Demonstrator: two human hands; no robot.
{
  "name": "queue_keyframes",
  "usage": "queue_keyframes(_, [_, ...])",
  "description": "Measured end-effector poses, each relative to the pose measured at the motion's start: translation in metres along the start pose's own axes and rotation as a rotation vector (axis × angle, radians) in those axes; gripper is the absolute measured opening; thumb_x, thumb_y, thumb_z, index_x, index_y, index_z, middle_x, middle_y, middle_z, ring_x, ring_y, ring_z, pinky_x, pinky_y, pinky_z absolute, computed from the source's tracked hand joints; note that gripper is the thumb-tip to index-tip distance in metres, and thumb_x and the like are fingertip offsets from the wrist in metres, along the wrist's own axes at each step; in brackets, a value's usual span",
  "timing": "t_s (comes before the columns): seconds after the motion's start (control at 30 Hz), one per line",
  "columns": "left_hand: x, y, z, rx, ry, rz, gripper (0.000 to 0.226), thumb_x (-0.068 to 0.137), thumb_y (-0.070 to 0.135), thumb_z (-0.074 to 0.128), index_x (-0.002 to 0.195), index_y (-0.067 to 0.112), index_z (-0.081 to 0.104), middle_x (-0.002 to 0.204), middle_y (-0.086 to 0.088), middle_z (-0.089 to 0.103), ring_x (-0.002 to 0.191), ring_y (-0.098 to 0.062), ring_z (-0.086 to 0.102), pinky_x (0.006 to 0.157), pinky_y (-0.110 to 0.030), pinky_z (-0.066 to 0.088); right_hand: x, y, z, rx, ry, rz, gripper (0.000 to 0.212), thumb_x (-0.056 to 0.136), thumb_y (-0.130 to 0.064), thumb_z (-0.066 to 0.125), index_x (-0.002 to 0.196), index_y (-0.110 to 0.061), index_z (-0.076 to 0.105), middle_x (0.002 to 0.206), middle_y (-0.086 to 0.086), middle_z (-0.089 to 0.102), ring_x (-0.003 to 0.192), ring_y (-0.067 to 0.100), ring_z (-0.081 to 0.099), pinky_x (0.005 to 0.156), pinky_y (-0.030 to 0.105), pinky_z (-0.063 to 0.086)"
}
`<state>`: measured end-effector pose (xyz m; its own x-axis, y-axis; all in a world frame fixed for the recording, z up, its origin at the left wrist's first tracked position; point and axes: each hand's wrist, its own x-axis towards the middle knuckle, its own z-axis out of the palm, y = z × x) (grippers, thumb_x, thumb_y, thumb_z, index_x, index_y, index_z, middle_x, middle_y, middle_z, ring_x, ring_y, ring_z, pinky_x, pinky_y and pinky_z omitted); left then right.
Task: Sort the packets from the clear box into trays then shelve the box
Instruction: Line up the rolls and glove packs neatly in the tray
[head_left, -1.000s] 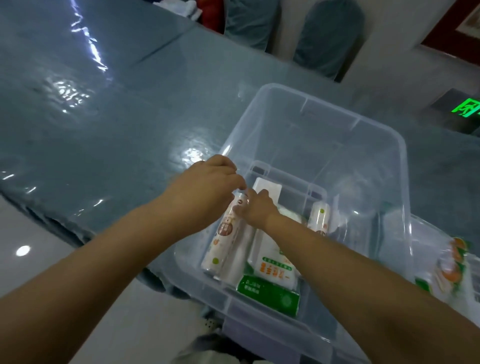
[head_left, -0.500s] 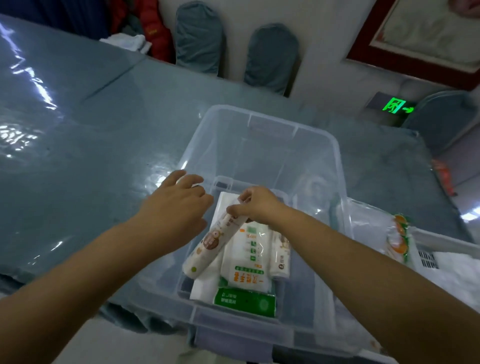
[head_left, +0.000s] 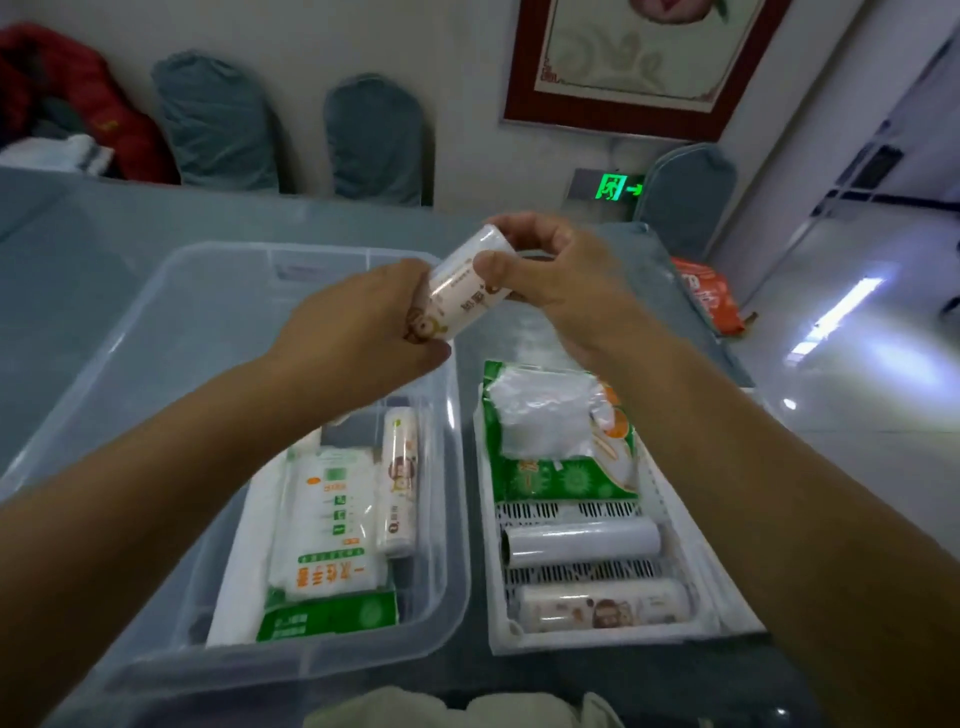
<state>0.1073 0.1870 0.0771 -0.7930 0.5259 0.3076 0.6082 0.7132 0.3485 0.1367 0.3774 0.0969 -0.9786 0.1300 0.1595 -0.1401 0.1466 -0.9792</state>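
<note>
A white printed roll packet (head_left: 462, 283) is held up in the air above the clear box (head_left: 156, 332), between the box and the white tray (head_left: 696, 566). My left hand (head_left: 363, 332) grips its lower end and my right hand (head_left: 561, 270) pinches its upper end. Inside the box lie a white-and-green flat packet (head_left: 332, 525), a green packet (head_left: 332, 616) under it and another printed roll (head_left: 400, 483). The tray holds a green-and-white bag (head_left: 550, 441) at the far end, a plain white roll (head_left: 579, 543) and a printed roll (head_left: 602, 608).
The box and tray sit side by side on a grey-blue covered table (head_left: 67, 249). Covered chairs (head_left: 374, 140) stand along the far wall, with red cloth (head_left: 67, 88) at the far left. An orange bag (head_left: 706, 296) lies beyond the table's right edge.
The printed roll came up out of the box and over toward the tray side, now held by both hands. The view swung right, bringing the white tray into sight.
</note>
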Motion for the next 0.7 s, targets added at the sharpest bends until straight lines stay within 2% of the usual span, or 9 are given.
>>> queue_keyframes(0.1, [0.018, 0.050, 0.012, -0.004, -0.021, 0.048, 0.055, 0.069, 0.045, 0.068, 0.116, 0.031, 0.044, 0.090, 0.015, 0.050, 0.067, -0.008, 0.050, 0.048, -0.017, 0.033, -0.013, 0.012, -0.060, 0.175, 0.087, 0.049, 0.015, 0.078, -0.016, 0.072, 0.091, -0.016, 0.063, 0.090, 0.006, 0.068, 0.083, 0.018, 0.070, 0.070, 0.027, 0.056])
queue_keyframes(0.2, [0.025, 0.092, 0.043, 0.073, -0.143, 0.049, 0.047, 0.070, 0.037, 0.067, 0.110, 0.025, 0.047, 0.099, 0.003, 0.060, 0.077, -0.021, 0.058, 0.059, -0.028, 0.045, -0.031, 0.041, -0.114, 0.270, 0.121, 0.185, 0.007, 0.083, -0.013, 0.065, 0.089, -0.010, 0.062, 0.083, 0.006, 0.070, 0.081, 0.018, 0.070, 0.071, 0.028, 0.057])
queue_keyframes(0.33, [0.016, 0.140, 0.101, 0.136, -0.338, 0.029, 0.036, 0.071, 0.036, 0.061, 0.102, 0.022, 0.047, 0.098, 0.000, 0.058, 0.074, -0.021, 0.048, 0.060, -0.029, 0.036, -0.065, 0.090, -0.175, 0.252, 0.043, 0.390, 0.002, 0.086, -0.007, 0.059, 0.085, -0.008, 0.059, 0.079, 0.007, 0.067, 0.071, 0.015, 0.069, 0.066, 0.025, 0.058])
queue_keyframes(0.43, [0.008, 0.161, 0.140, 0.193, -0.440, 0.079, 0.034, 0.072, 0.034, 0.060, 0.101, 0.019, 0.048, 0.100, -0.003, 0.051, 0.076, -0.022, 0.050, 0.059, -0.031, 0.036, -0.090, 0.123, -0.206, -0.013, -0.093, 0.462, 0.007, 0.082, -0.008, 0.064, 0.089, -0.010, 0.062, 0.087, 0.008, 0.066, 0.076, 0.015, 0.067, 0.069, 0.025, 0.057])
queue_keyframes(0.53, [-0.006, 0.167, 0.174, 0.138, -0.558, 0.068, 0.037, 0.069, 0.032, 0.064, 0.100, 0.018, 0.052, 0.098, -0.003, 0.043, 0.070, -0.020, 0.045, 0.057, -0.031, 0.037, -0.115, 0.150, -0.217, -0.328, -0.258, 0.457, 0.022, 0.073, -0.018, 0.076, 0.091, -0.024, 0.065, 0.095, 0.001, 0.068, 0.087, 0.015, 0.066, 0.078, 0.027, 0.056])
queue_keyframes(0.63, [-0.023, 0.163, 0.202, 0.057, -0.605, 0.045, 0.032, 0.068, 0.035, 0.065, 0.096, 0.022, 0.056, 0.095, 0.000, 0.048, 0.074, -0.018, 0.049, 0.057, -0.028, 0.036, -0.135, 0.174, -0.211, -0.598, -0.445, 0.370, 0.043, 0.063, -0.033, 0.081, 0.100, -0.036, 0.058, 0.099, -0.013, 0.060, 0.085, 0.005, 0.061, 0.073, 0.018, 0.052])
queue_keyframes(0.7, [-0.034, 0.157, 0.218, 0.004, -0.598, 0.015, 0.025, 0.069, 0.038, 0.064, 0.089, 0.025, 0.058, 0.092, 0.002, 0.052, 0.081, -0.017, 0.054, 0.061, -0.028, 0.041, -0.145, 0.193, -0.205, -0.910, -0.520, 0.238, 0.052, 0.062, -0.045, 0.078, 0.109, -0.037, 0.055, 0.103, -0.013, 0.059, 0.086, 0.004, 0.056, 0.076, 0.021, 0.047])
